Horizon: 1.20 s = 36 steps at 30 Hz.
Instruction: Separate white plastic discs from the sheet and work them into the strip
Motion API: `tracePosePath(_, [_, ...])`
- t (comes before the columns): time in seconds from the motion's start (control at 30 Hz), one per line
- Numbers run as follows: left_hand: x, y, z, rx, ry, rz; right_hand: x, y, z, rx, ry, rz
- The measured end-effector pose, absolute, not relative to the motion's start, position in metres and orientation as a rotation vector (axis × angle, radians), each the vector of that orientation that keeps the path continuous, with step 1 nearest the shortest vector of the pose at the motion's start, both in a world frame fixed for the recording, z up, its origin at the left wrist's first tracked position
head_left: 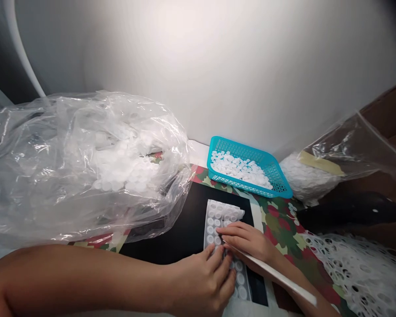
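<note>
A white sheet of round discs [221, 215] lies on a black mat [181, 233]. My left hand [203, 281] comes in from the lower left, its fingers curled down onto the sheet's near part. My right hand [249, 240] lies across the sheet from the right, fingers pressed together on the discs. A thin white strip [277, 275] runs along my right wrist; whether the hand holds it is hidden. Both hands touch each other over the sheet.
A large clear plastic bag [79, 163] of white discs fills the left. A turquoise basket [280, 182] with loose discs stands behind the mat. Another clear bag [330, 167] sits at right. Punched-out white sheet waste [359, 268] lies lower right. A white wall is behind.
</note>
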<state>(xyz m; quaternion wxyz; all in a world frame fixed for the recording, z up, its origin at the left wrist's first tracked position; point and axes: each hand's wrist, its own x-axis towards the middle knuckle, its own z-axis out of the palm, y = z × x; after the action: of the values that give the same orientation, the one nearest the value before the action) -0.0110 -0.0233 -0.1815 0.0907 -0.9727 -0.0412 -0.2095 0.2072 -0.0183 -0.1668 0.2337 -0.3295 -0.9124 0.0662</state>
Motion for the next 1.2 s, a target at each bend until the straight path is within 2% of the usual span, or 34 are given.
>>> tracePosePath(0.2, [-0.013, -0.021, -0.178, -2.871, -0.085, -0.575, 0.199, -0.008, -0.167, -0.826, -2.505, -0.098])
tracePosePath(0.6, [-0.013, -0.015, -0.176, -2.923, -0.032, -0.546, 0.200, -0.015, -0.176, -1.280, -1.973, 0.393])
tracePosePath(0.8, [-0.014, -0.015, -0.175, -2.972, -0.082, -0.550, 0.204, -0.015, -0.176, -1.115, -2.130, 0.440])
tracePosePath(0.97, [-0.014, -0.014, -0.175, -3.016, -0.079, -0.544, 0.197, -0.014, -0.175, -0.964, -2.290, 0.336])
tracePosePath(1.2, [-0.012, -0.013, -0.173, -3.071, -0.077, -0.559, 0.196, -0.015, -0.178, -0.925, -2.299, 0.412])
